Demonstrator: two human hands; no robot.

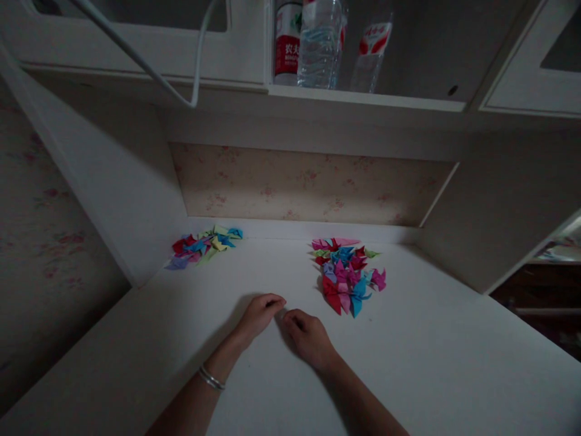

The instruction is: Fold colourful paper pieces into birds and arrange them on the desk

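Both my hands rest over the white tabletop (245,375), close together but apart. My left hand (259,316), with a silver bangle (211,378) on its wrist, is closed with thumb and fingertips together. Facing it, my right hand (313,340) is curled closed. Whatever either hand may hold is hidden or too small to make out. Just beyond my right hand lies a pile of folded paper cranes (344,275) in red, pink, blue and purple. A smaller heap of paper cranes (206,243), some of them yellow-green, sits at the back left.
Above the table a cabinet shelf (363,99) holds a red-labelled bottle (287,51) and clear plastic bottles (319,54). A white cable (149,68) hangs at the upper left. Side panels (113,181) and a floral back wall (295,184) enclose the table.
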